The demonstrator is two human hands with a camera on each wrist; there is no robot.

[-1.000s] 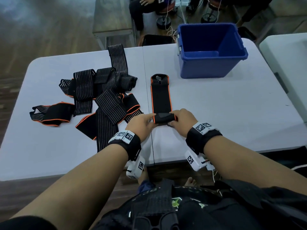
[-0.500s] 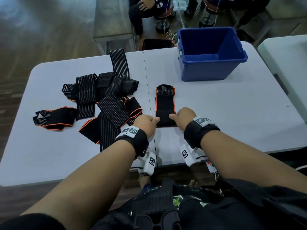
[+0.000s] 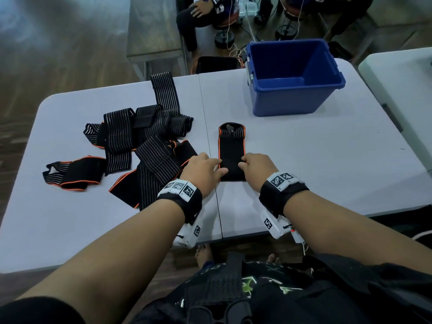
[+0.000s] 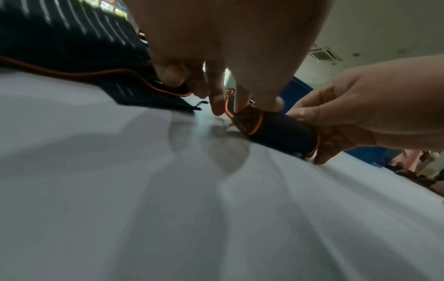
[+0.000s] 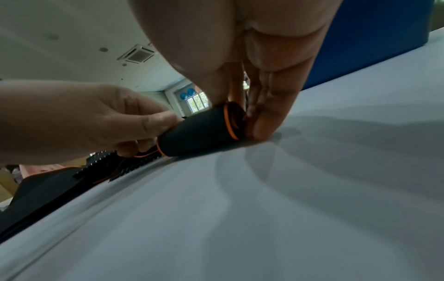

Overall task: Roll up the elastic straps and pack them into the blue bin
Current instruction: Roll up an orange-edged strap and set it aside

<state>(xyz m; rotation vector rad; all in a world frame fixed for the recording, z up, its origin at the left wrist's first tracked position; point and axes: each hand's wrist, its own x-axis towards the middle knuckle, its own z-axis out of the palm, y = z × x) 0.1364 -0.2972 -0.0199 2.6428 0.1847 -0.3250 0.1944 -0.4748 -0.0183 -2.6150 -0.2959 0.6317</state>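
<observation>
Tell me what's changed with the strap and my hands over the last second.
Both hands, left hand and right hand, have rolled the strap further away from you, toward the bin. The roll between them has grown fatter, and the flat stretch ahead of it is shorter. Both hands still grip the roll's ends. The pile of loose straps and the bin have not moved.

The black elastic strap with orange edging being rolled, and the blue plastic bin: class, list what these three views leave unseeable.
- Black orange-edged strap, head view: the roll's near end is covered by the left hand and right hand.
- Roll, wrist views: blurred; number of turns unreadable.
- Blue plastic bin, head view: the near wall hides part of the floor.
- Striped strap pile: overlaps prevent a count.
</observation>
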